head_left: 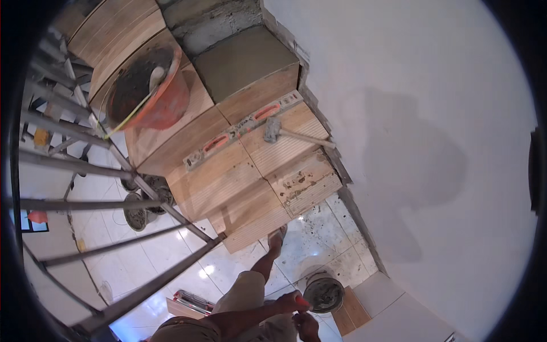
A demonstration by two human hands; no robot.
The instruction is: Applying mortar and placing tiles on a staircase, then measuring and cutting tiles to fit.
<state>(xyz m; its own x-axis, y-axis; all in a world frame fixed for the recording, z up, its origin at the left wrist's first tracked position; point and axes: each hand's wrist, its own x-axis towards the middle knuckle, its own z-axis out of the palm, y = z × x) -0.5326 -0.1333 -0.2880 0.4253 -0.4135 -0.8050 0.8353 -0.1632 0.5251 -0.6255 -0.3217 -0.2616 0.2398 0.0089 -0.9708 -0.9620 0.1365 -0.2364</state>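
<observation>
At the lower middle my left hand (289, 304) reaches in with its fingers closed, beside the rim of a bucket of grey mortar (325, 295). A small bright red patch shows at its fingertips; what it is I cannot make out. Just below, my right hand (307, 327) is dark and partly cut off by the lower edge, its fingers unclear. The bucket stands on the white tiled floor (319, 231), next to wood-look tiles (349, 312). My bare foot (277, 236) is at the base of the stairs.
Wood-look tiled steps (222, 168) rise ahead, bearing a level (242, 130), a mallet (273, 130) and an orange mortar tub (171, 102). Wet mortar (245, 62) covers one tread. A metal railing (154, 279) runs along the left; more mortar buckets (136, 212) stand beyond it. A white wall (421, 114) borders the right.
</observation>
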